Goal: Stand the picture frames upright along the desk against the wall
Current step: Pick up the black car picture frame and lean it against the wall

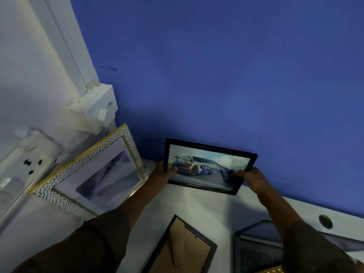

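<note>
Gripped at both ends, left hand (164, 171) and right hand (249, 175) fingers clamping the car-photo frame (208, 166), steadying it against the blue wall (216, 75).

Both hands are gripping a black-framed car photograph (209, 166) by its short sides, left hand (162, 172), right hand (251, 177), facing the blue wall (236, 75). A white pebble-textured, gold-edged frame (92, 172) is leaning upright on the white desk (206, 203); a face-down black frame with brown backing (182, 247) is lying nearer.
</note>
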